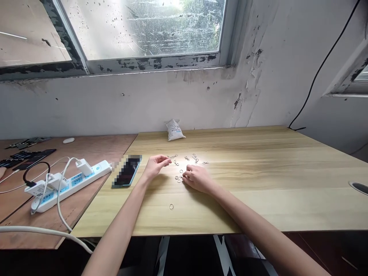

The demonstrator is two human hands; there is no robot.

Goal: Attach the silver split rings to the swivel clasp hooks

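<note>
My left hand hovers just over the wooden table, thumb and fingers pinched together. Whatever sits between its fingertips is too small to make out. Just beyond those fingertips lie a few small metal clasps. Palm down, my right hand has its curled fingers on the table beside several small metal rings. Its fingertips meet a tiny metal piece, partly hidden by the fingers. More metal clasps lie in a loose group beyond the right hand. One larger split ring rests alone nearer the front edge.
A phone lies left of my left hand. Farther left, a white power strip with plugs and trailing cables crosses the brown table. A white packet stands against the wall. At the right is a cable hole.
</note>
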